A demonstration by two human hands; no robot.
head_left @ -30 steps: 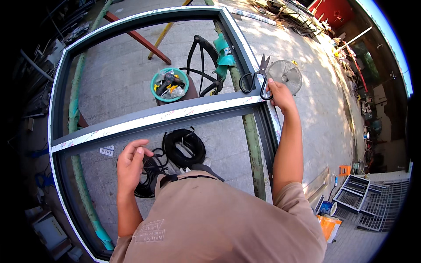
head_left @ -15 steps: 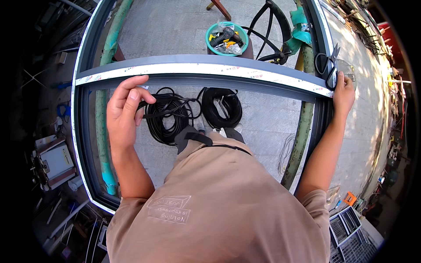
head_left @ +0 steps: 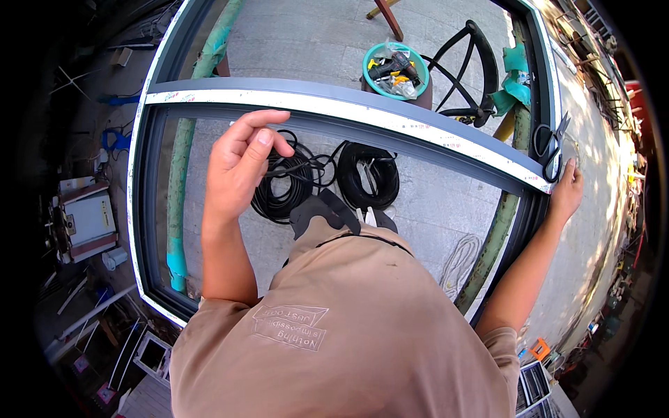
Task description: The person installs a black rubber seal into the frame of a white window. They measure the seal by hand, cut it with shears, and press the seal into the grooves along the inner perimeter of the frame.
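Note:
A large dark grey frame with white protective film [head_left: 279,93] lies across green supports in front of me. My left hand [head_left: 240,164] is raised over the near side of its crossbar, forefinger extended and the other fingers curled. A black rubber strip [head_left: 287,170] runs from a coil of black strip [head_left: 275,198] into those curled fingers. At the right end of the crossbar, my right hand [head_left: 568,191] is at the frame's outer edge with its fingers bent together; what they pinch is too small to make out. Black-handled scissors [head_left: 552,144] lie on the frame beside its fingertips.
Beyond the crossbar stands a turquoise basin [head_left: 367,78] with a power drill and small parts. A second black coil [head_left: 390,181] rests on the floor by my feet. Green pipes [head_left: 178,209] pass beneath the frame. At far left is a cluttered pile with a white box [head_left: 90,224].
My view has turned, so the frame, basin and scissors appear shifted to the right. Both hands keep nearly the same places against the frame; the strip stays at my left hand.

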